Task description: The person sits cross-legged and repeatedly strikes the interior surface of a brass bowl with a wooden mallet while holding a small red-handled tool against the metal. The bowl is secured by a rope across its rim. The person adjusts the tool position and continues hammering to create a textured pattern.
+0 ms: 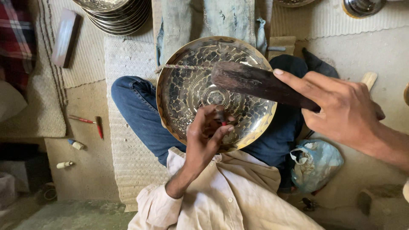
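Note:
A round, shiny brass plate (pixel 187 89) with an engraved pattern rests tilted on my lap, over my blue jeans. My left hand (pixel 205 135) pinches a small dark punch tool (pixel 220 114) upright against the plate's lower middle. My right hand (pixel 346 111) grips a dark wooden mallet block (pixel 255 83), held across the plate's upper right, above the punch. A thin cord (pixel 183 67) crosses the plate's upper left rim.
A stack of brass plates (pixel 117 15) sits at the top left beside a wooden block (pixel 65 37). Red-handled tools (pixel 91 123) and small white pieces (pixel 72 145) lie on the floor to the left. A blue plastic bag (pixel 315 164) sits at the right.

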